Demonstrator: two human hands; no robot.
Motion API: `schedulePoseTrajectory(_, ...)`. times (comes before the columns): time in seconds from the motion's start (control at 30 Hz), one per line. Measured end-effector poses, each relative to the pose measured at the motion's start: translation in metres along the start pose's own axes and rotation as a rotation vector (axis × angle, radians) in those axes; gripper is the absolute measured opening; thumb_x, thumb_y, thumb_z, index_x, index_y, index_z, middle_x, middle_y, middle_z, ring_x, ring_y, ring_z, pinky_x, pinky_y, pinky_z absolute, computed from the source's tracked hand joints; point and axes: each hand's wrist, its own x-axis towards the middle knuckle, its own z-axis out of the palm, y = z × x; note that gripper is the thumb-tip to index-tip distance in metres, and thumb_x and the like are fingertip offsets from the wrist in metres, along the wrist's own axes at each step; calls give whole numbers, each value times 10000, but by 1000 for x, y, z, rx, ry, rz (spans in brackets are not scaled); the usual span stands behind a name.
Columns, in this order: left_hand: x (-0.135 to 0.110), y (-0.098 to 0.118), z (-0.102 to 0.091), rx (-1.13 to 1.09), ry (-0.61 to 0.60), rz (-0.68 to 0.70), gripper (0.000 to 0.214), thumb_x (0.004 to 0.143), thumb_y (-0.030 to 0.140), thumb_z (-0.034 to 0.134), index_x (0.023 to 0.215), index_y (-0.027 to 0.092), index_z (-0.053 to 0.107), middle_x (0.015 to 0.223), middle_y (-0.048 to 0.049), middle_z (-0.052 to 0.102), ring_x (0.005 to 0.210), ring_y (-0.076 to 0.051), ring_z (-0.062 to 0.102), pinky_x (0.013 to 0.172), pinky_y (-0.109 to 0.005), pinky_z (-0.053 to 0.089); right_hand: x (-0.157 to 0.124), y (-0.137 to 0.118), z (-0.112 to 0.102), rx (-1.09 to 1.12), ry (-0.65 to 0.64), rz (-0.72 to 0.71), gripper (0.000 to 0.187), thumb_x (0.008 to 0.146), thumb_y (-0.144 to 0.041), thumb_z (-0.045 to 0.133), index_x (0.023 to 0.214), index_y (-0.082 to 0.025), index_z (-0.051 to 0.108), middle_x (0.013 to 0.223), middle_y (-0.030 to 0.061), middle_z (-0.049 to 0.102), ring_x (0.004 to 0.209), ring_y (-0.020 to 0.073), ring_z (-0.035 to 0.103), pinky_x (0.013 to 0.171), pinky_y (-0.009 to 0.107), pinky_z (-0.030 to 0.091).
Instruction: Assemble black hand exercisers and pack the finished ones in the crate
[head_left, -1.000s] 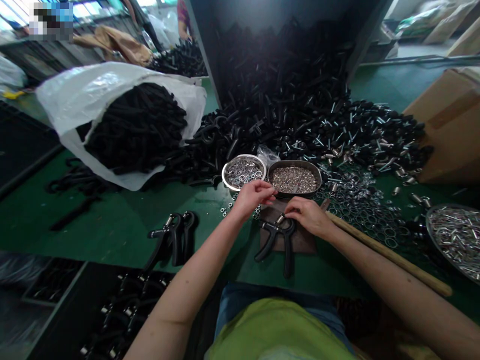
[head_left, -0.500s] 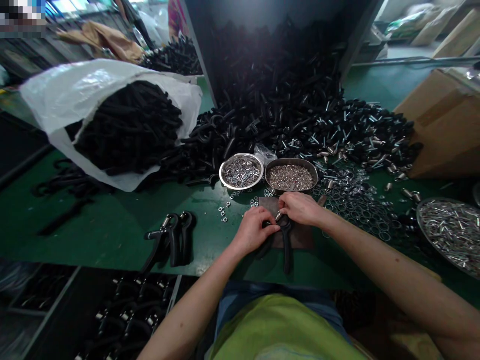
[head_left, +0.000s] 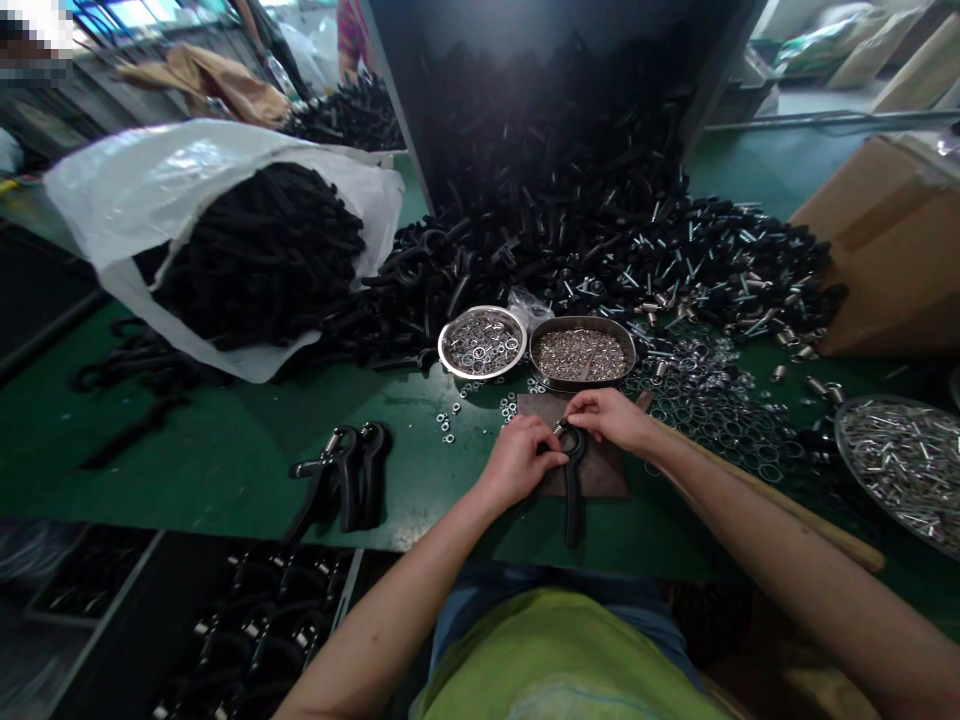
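A black hand gripper [head_left: 572,490] lies on a small brown pad [head_left: 600,475] at the green table's near edge. My left hand [head_left: 519,458] is closed over its left handle near the spring end. My right hand [head_left: 611,415] pinches the metal spring and screw at the gripper's top. Just beyond my hands stand a round steel bowl of washers [head_left: 482,342] and an oval steel dish of small nuts [head_left: 583,354].
Finished black grippers [head_left: 346,475] lie to the left. A white sack of black handles [head_left: 225,240] and a big heap of handles and bolts [head_left: 600,230] fill the back. Loose rings [head_left: 720,405], a wooden stick [head_left: 795,515], a parts tray [head_left: 900,460] and a cardboard box [head_left: 892,250] are on the right.
My left hand came back from the washer bowl to the gripper's left handle. My right hand stayed at the spring end.
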Motion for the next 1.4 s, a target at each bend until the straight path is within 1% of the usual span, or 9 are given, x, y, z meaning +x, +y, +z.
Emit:
schedulePoseTrajectory(0.17,2,-7,3,-156,23,-70,69,696,231,721,693,183,670,788,-3,613,824,-165,555,769,-276,406,1,2,0,126,-18,38,247,700,-353,585,818,-137,608,526,-51,501,370,57,369,365,202,270)
schedulePoseTrajectory(0.37,2,-11,2,-197,10,-27,73,684,218,734,687,180,671,786,-2,611,832,-164,554,785,-273,397,4,-1,1,115,-20,29,217,670,-336,613,774,-146,623,488,-63,462,374,56,331,378,209,249)
schedulePoseTrajectory(0.77,15,-9,0,-64,-100,-192,158,651,260,746,716,180,626,823,18,542,736,-129,523,682,-243,395,5,-7,9,-164,60,-147,72,703,-154,566,754,-177,612,684,-18,570,652,126,496,611,250,366)
schedulePoseTrajectory(0.93,-3,1,3,85,42,-92,238,698,275,729,901,208,624,924,-6,574,881,-172,539,791,-301,410,-41,7,-6,-482,251,-204,266,805,-221,541,1069,-225,573,960,37,588,872,186,534,757,310,409)
schedulePoseTrajectory(1.03,-29,7,10,282,192,6,377,773,285,667,1136,273,570,1167,-58,518,1076,-225,475,893,-371,381,-88,37,-29,-885,412,-78,215,845,-337,520,1015,-221,582,986,76,571,935,245,520,722,337,424)
schedulePoseTrajectory(1.1,-46,10,15,440,199,41,399,834,286,587,1225,320,515,1234,-72,473,1102,-248,453,892,-404,381,-114,60,-41,-1069,471,33,251,840,-393,524,964,-181,577,925,102,569,895,266,527,690,350,428)
schedulePoseTrajectory(1.2,-59,13,20,640,106,31,435,894,240,461,1319,326,421,1120,-78,523,965,-232,507,771,-368,435,-133,80,-44,-1200,505,137,245,868,-368,481,913,-140,557,863,122,587,835,267,550,663,354,427)
schedulePoseTrajectory(1.3,-61,14,22,743,5,33,509,890,154,415,1380,266,335,1004,-69,546,850,-197,525,635,-283,451,-136,71,-40,-1216,527,167,234,904,-307,406,940,-124,547,834,124,622,760,251,587,606,337,414)
schedulePoseTrajectory(1.4,-59,15,21,784,-49,54,541,870,109,411,1390,218,306,1014,-69,544,865,-189,527,600,-253,457,-142,31,-38,-1054,522,107,283,921,-317,369,1083,-155,535,850,93,652,676,221,609,528,303,401)
